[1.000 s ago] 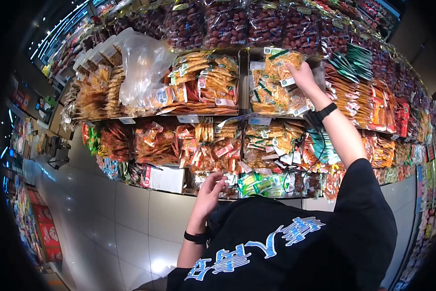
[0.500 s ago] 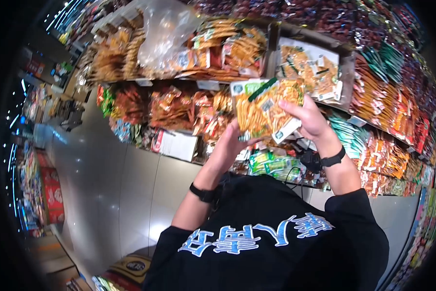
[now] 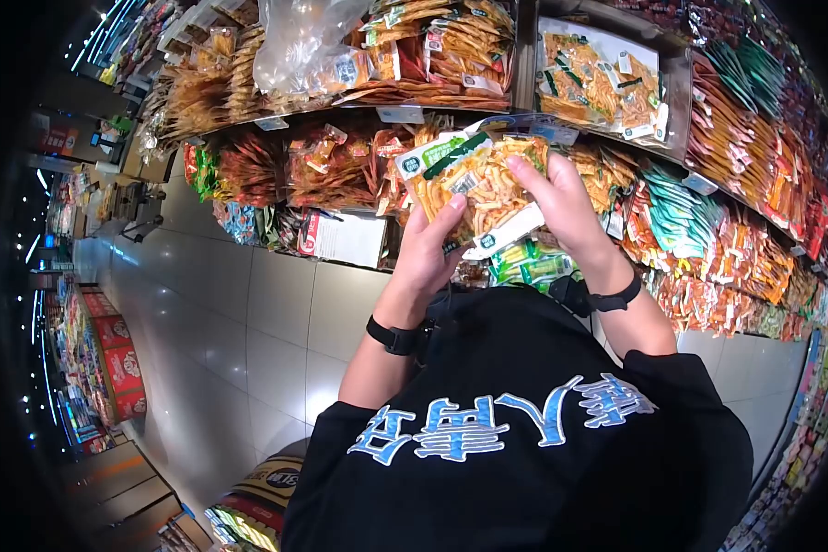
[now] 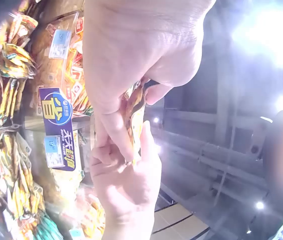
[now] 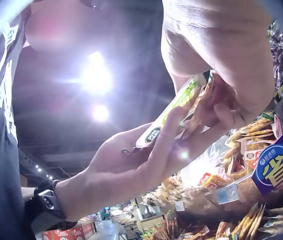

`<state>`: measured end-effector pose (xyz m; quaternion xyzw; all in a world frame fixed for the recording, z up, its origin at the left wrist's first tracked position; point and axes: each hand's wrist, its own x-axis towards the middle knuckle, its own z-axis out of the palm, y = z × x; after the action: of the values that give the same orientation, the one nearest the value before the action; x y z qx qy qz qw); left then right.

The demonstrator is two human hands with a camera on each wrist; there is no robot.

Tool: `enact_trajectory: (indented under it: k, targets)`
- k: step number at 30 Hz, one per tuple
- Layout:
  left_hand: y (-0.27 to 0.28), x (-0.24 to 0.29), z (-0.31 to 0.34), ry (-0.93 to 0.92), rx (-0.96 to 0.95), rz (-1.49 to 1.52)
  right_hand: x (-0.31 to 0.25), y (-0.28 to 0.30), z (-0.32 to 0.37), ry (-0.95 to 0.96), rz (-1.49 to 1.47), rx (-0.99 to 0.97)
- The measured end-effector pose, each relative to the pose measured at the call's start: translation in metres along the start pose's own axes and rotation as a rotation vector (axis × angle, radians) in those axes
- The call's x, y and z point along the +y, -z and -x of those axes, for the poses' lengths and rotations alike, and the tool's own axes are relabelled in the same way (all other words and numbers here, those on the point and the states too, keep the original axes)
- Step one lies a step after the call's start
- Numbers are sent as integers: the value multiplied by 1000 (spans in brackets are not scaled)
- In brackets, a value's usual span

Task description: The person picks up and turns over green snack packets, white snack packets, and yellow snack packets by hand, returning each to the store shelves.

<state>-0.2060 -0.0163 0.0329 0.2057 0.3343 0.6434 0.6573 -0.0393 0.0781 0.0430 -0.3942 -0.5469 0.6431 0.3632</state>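
Note:
A clear packet of yellow-orange snack strips (image 3: 487, 198), with a green-and-white label, is held up in front of the chest. My left hand (image 3: 429, 248) pinches its left side, thumb on the front face. On the opposite side, my right hand (image 3: 566, 207) grips it with the thumb over the top edge. Seen edge-on in the left wrist view, the packet (image 4: 136, 112) looks thin between both hands. The right wrist view shows its green label (image 5: 174, 111) past the left hand's fingers. Most fingers are behind the packet in the head view.
Beyond the hands, an upper shelf bin (image 3: 607, 78) holds similar packets. Left of it are more snack bags (image 3: 469, 46) and a clear plastic bag (image 3: 308, 46). Lower bins hold red packets (image 3: 326, 170) and teal ones (image 3: 676, 216). A white sheet (image 3: 345, 237) lies at the lower shelf edge.
The right hand has brought the packet out of the upper bin towards the chest. The left hand has risen to it and now grips its left side. The view has shifted.

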Motion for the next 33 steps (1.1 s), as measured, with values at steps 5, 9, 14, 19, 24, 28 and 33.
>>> enact_trajectory:
  k: [5,9,14,19,24,28,33]
  targets:
    - [4,0,1,-67,-34,-63,-1,9,0,43,-118,-4]
    - [9,3,10,-72,53,-11,-4,20,-1,115,-210,88]
    - [8,4,12,-137,97,-19,-3,27,6,290,-204,176]
    - [-3,3,12,-171,144,44,-9,22,19,969,656,-44]
    - [-3,1,7,-229,166,-28,-13,16,32,925,797,-271]
    - [-2,-4,6,-274,192,-138,-16,18,34,855,729,-290]
    - [-7,-13,6,-308,185,-271,-13,1,37,390,513,22]
